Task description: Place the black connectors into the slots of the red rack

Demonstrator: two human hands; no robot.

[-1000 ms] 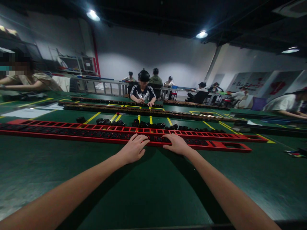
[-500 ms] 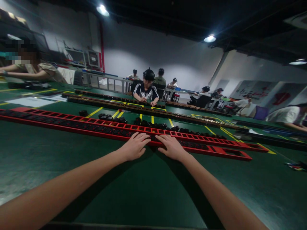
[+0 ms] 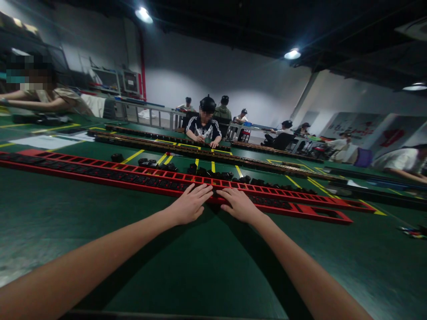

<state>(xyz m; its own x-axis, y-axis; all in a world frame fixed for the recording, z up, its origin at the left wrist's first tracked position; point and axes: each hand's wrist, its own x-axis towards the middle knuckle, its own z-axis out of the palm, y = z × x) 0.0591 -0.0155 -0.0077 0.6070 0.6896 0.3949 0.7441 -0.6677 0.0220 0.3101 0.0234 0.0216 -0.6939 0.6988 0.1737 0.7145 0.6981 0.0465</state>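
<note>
Two long red frames lie side by side across the green table, divided into rows of square slots. Black square parts fill much of the near red frame; the far red frame shows mostly bare slots. My left hand rests palm down over the middle of the near frame, fingers stretched out on it. Just to its right, my right hand lies on the same frame, fingers extended and slightly bent. The hands are a small gap apart and cover the slots beneath them. Neither holds anything visible.
Several loose black parts lie behind the red frames. Long dark strips run across the table farther back. A co-worker sits opposite, another person at the left. Coloured small items lie at the right edge.
My left hand has shifted slightly to the right along the near frame, toward my right hand. My right hand has hardly moved.
</note>
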